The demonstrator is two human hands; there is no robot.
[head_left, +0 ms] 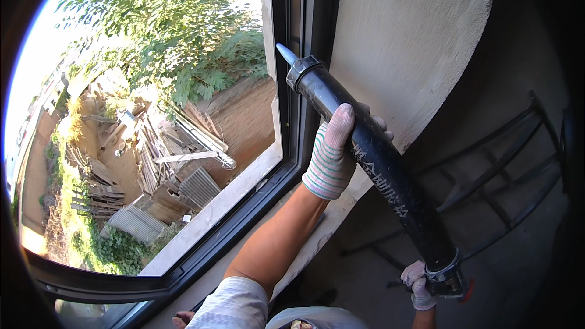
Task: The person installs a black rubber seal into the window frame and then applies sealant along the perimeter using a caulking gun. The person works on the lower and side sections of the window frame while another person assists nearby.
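A long black caulking gun point(390, 176) slants across the middle of the view. Its pale blue nozzle point(286, 54) points up and left, with the tip in front of the dark window frame point(298, 103). My left hand point(336, 155), in a white knitted glove with green stripes, is wrapped round the barrel in its front half. Down at the rear end, my right hand point(418, 284), also gloved, is closed at the handle; part of its grip is hidden. A small red part point(468, 290) shows beside that end.
Outside the open window, lumber point(155, 152), corrugated sheets point(137, 220) and trees point(164, 24) lie below. A rough plastered wall point(408, 30) adjoins the frame on the right. A dark metal rack or ladder-like frame point(512, 170) stands in shadow at the right.
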